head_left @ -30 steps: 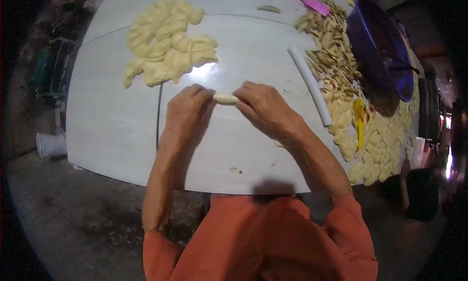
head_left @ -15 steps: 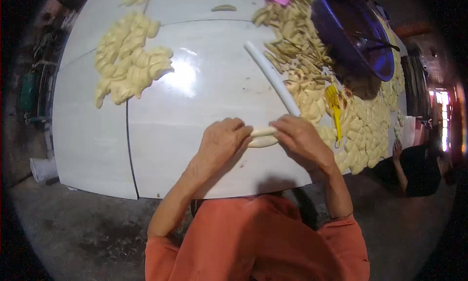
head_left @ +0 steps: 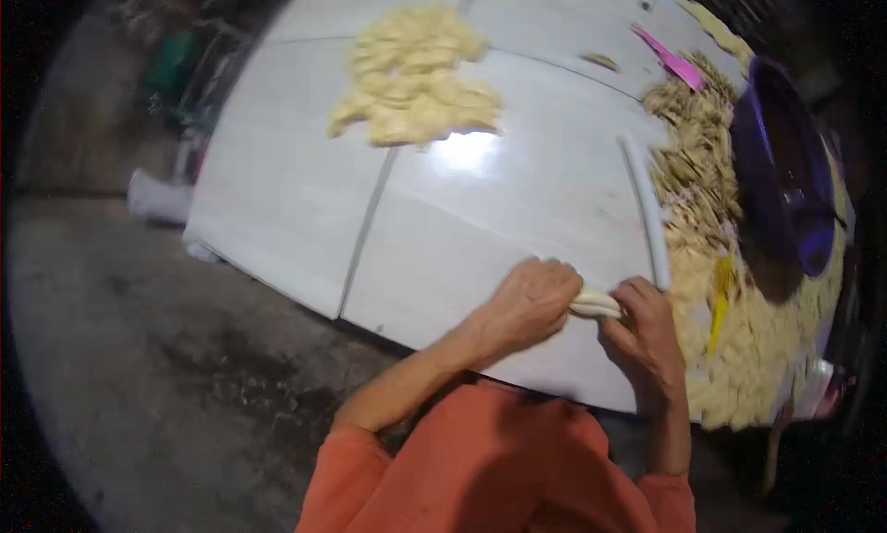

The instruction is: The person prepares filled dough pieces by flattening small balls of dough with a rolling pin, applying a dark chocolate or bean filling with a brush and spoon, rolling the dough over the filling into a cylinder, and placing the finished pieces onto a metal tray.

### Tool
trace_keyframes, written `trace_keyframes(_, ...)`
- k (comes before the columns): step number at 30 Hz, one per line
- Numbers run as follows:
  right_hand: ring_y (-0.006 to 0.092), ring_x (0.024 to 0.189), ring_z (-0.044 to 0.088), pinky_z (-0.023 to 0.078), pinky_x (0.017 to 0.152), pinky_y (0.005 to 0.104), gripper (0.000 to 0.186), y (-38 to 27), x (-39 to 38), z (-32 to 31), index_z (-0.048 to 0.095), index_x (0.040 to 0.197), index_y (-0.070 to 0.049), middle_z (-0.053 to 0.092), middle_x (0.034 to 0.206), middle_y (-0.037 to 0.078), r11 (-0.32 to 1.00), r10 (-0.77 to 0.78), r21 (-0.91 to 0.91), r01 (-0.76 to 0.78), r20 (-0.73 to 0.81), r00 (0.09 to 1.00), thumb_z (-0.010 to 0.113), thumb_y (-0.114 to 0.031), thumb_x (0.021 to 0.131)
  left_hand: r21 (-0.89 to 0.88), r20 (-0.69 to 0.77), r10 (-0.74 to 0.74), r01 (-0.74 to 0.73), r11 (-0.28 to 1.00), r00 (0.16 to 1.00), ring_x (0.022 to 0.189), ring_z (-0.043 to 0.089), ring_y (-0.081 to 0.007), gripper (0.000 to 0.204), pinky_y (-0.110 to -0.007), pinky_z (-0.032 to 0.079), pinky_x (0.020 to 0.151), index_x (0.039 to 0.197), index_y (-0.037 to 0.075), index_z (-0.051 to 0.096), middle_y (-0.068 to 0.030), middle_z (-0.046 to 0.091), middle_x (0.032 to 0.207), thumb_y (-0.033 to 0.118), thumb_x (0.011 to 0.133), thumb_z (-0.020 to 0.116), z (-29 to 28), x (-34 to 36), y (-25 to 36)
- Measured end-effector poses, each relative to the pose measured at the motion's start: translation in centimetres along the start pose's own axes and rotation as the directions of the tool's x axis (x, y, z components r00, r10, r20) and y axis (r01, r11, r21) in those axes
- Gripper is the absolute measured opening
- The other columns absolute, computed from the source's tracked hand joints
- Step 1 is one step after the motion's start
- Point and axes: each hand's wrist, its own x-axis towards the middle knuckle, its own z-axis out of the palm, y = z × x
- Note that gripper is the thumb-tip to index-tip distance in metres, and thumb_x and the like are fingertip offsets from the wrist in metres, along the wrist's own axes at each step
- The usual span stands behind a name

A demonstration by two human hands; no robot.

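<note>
Two pale strips of dough (head_left: pixel 594 303), lying side by side, stretch between my hands close to the front edge of the white table (head_left: pixel 277 173). My left hand (head_left: pixel 536 297) is closed round their left end, its fingers curled over. At the other end, my right hand (head_left: pixel 649 328) pinches the dough between thumb and fingers. The ends inside both hands are hidden. Just beyond my right hand lies a white rod (head_left: pixel 647 210), its near end close to my fingers.
Pale yellow dough pieces (head_left: pixel 416 85) are heaped at the far left. Along the right lie brownish strips (head_left: pixel 688 136), flat pale pieces (head_left: pixel 748 371), a yellow brush (head_left: pixel 720 302), a pink tool (head_left: pixel 672 60) and a purple basin (head_left: pixel 762 154) with something dark inside.
The view has swung left, so the table and its things sit further right in the picture. My hands still grip both ends of the dough, with my left wrist turned more over it.
</note>
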Motion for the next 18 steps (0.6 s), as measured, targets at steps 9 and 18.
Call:
trace_keyframes(9,0.0379,0.091,0.072,0.057,0.081,0.0429,0.029,-12.1,11.0,6.8,0.065,0.117,0.004,0.071,0.106,0.024,0.924,-0.176,0.374,0.083,0.223,0.959,0.066,-0.009,0.092,0.039,-0.283,-0.392,0.419,0.907,0.875,0.087,0.070,-0.0356,0.025,-0.046,0.055,0.076,0.112,0.006,0.069,-0.0160,0.071,0.096,0.015,0.089,0.067,-13.6,-12.1,-3.0)
trace_keyframes(18,0.0357,0.118,0.059,0.046,0.098,0.0486,0.035,-18.8,22.9,20.8,0.063,0.127,-0.004,0.064,0.120,0.016,0.705,-0.709,0.008,0.709,0.035,0.704,0.067,-0.009,0.093,0.217,-0.591,-0.513,0.735,0.642,0.623,0.116,0.067,-0.0358,0.050,-0.044,0.055,0.097,0.131,0.006,0.068,-0.0191,0.065,0.134,0.027,0.087,0.080,-19.4,-23.4,-9.8)
